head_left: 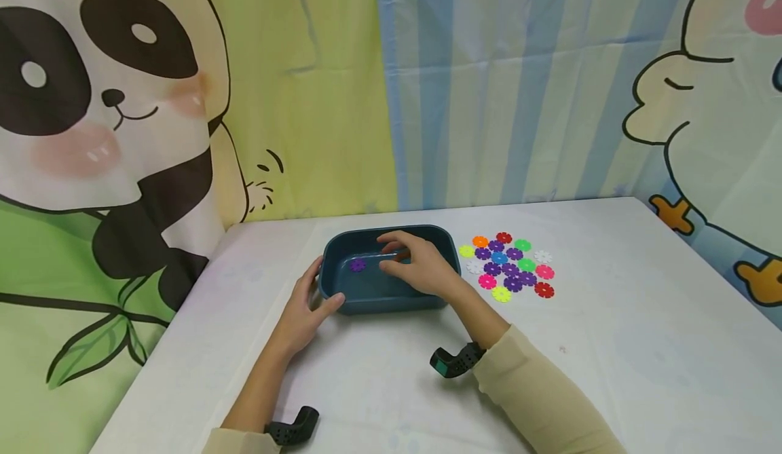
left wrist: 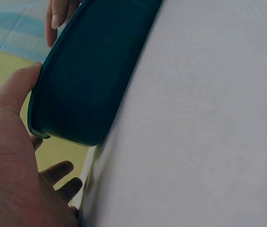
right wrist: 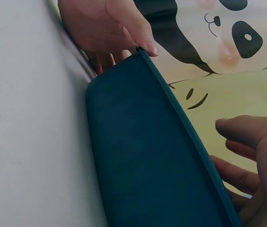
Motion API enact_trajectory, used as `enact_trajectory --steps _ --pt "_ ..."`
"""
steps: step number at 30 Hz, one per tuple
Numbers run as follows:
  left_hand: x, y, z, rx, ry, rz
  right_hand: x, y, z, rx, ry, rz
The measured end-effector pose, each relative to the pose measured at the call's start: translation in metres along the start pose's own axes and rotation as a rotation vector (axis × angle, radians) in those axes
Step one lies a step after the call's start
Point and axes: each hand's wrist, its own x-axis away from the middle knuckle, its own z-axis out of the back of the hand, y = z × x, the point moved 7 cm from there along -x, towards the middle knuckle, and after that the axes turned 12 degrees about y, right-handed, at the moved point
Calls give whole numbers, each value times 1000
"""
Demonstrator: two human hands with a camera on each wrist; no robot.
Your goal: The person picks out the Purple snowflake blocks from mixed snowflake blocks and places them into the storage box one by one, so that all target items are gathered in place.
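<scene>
A dark teal plastic basin point(head_left: 391, 305) stands on the white-covered table, with one purple flower-shaped disc point(head_left: 357, 265) inside it. My left hand point(head_left: 305, 311) holds the basin at its near left corner. In the left wrist view the thumb point(left wrist: 22, 82) lies on the rim while the lower fingers spread beside the end wall. Over the basin's right half hovers my right hand point(head_left: 418, 264), thumb and fingers apart, with nothing visible between them. The right wrist view shows its fingers point(right wrist: 237, 175) beyond the long rim.
Right beside the basin lies a flat cluster of flower-shaped discs point(head_left: 510, 270) in purple, red, pink, green, yellow, orange, white and blue. Behind the table hangs a printed curtain point(head_left: 330, 135) with a panda and stripes. Each wrist wears a black camera band point(head_left: 452, 362).
</scene>
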Motion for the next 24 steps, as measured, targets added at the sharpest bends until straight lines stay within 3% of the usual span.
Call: enact_trajectory --steps 24 --pt "0 3 0 15 -6 -12 25 -5 32 -15 58 71"
